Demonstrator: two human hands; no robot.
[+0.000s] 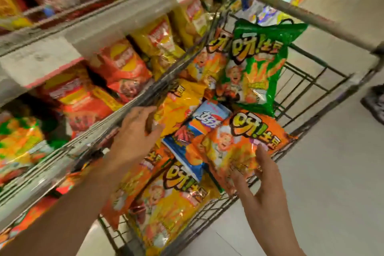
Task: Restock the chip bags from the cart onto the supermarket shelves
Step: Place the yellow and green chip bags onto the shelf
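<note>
A wire cart (311,81) stands against the shelves, filled with chip bags. On top lie a green bag (255,68), an orange bag (239,147), a blue bag (197,131) and a yellow bag (180,104). My left hand (135,133) reaches over the cart's left rim, its fingers and thumb closing round the edge of the yellow bag. My right hand (261,183) lies with straight, spread fingers against the near edge of the orange bag. Another yellow bag (170,210) fills the cart's near end.
Shelves (62,33) at the left hold red (122,66), yellow (160,39) and orange bags behind wire rails. The cart handle (311,18) crosses the upper right. A person's shoe (374,104) stands on the pale floor at the right edge.
</note>
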